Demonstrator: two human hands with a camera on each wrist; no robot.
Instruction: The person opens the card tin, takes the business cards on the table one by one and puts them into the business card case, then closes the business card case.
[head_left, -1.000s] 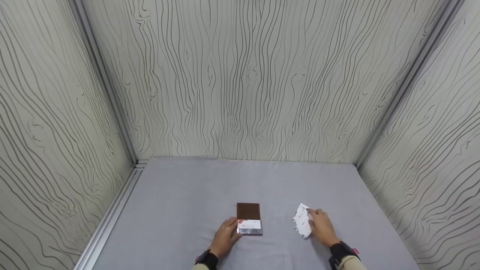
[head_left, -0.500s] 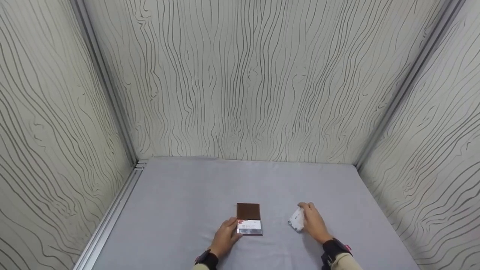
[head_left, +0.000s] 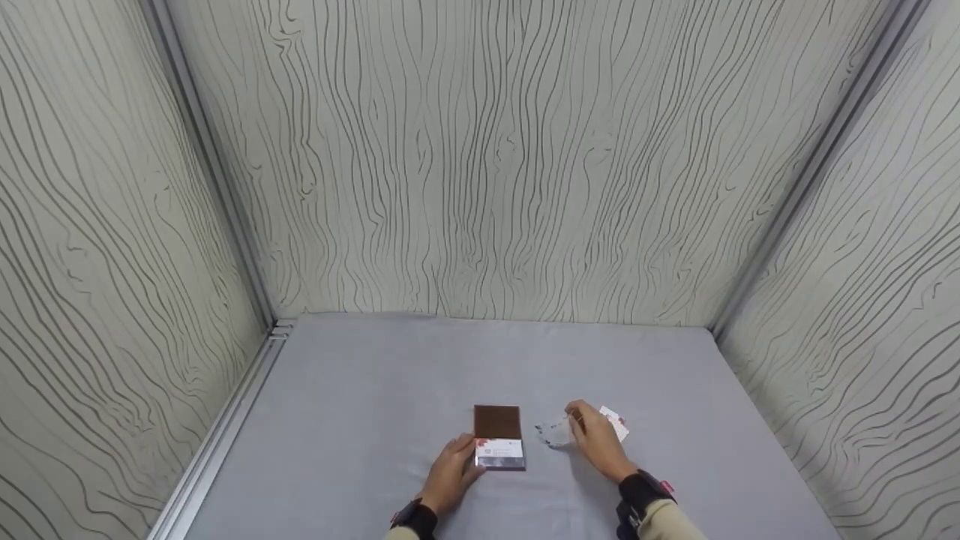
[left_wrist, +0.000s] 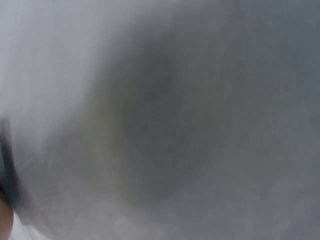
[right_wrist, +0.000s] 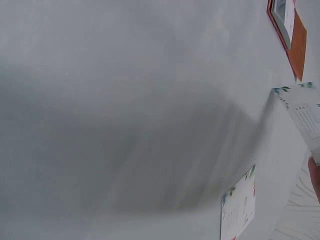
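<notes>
My left hand (head_left: 448, 474) grips the left side of a brown business card holder (head_left: 496, 422), its thumb by the lower left corner. The holder lies open and flat, with a white card with red print (head_left: 500, 448) in its lower part. My right hand (head_left: 598, 441) pinches a white business card (head_left: 553, 432) just right of the holder, tilted above the cloth; whether others are stacked with it I cannot tell. In the right wrist view, the held card (right_wrist: 305, 112) shows green leaf corners. Another white card (head_left: 615, 423) lies beyond the right hand, partly hidden by it.
A grey cloth (head_left: 375, 375) covers the table. Pale wood-patterned walls (head_left: 480, 150) enclose the back and sides, with metal rails (head_left: 217, 442) along the left edge. The left wrist view is mostly blurred cloth, a sliver of finger (left_wrist: 5, 220) at its edge.
My right hand has moved left toward the holder, carrying white card stock from the fanned cards. One card now lies behind it on the cloth. The left hand and holder have stayed still.
</notes>
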